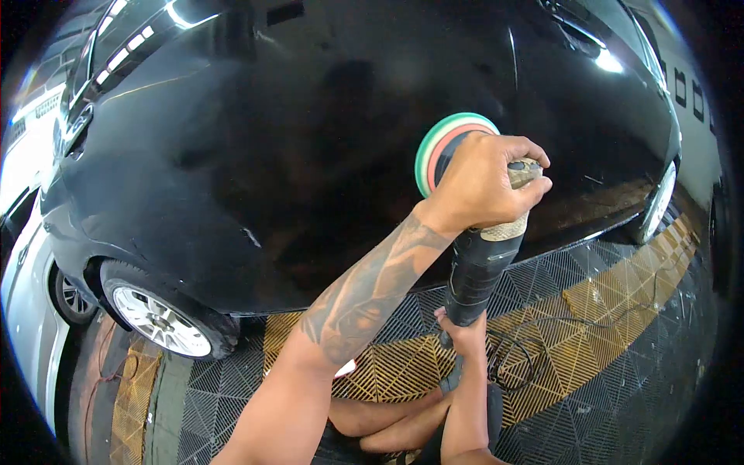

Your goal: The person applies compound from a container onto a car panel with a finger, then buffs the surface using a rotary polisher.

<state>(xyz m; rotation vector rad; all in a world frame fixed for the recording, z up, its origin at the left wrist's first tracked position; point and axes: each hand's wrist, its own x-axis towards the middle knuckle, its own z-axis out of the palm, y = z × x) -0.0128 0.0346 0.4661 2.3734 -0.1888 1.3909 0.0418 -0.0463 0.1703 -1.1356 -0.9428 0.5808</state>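
Note:
A car polisher with a dark, tape-wrapped body is held up to the side of a black car. Its round pad, layered green, white and orange, faces the door panel and appears to touch it. My left hand is wrapped over the polisher's head, fingers curled round a worn, tan-covered front part. Lower down, my right hand grips the rear end of the body, its fingers partly hidden. Pale scuff marks show on the car's lower panel, left of the pad.
A black power cable lies looped on the grey and yellow grid floor tiles beside my right forearm. The car's white-rimmed wheel stands at lower left, another wheel at far right. A light-coloured car is at the left edge.

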